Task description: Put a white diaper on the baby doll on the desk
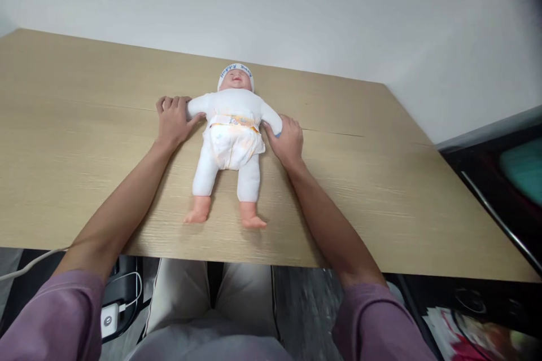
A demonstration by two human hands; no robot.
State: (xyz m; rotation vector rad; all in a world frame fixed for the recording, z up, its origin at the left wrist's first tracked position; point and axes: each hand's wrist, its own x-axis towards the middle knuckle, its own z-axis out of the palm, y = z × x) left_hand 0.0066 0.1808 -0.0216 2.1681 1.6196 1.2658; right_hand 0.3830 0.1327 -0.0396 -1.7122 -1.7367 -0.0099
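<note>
Starting left — one arm of the baby doll [235, 102] is wrapped by the left hand [174, 121], thumb and fingers closed on it. The doll is laid face-up on the table [84, 141], feet toward the near edge. The diaper [234, 148] is already on, with the waistband [232, 120] brought across the belly, so that part looks pretty much done. Whether it's properly fastened can't be told, and one edge at the hip is left sticking out — not smoothed down yet. Over on the right, the other arm is gripped the same way by the right hand [288, 140].
</note>
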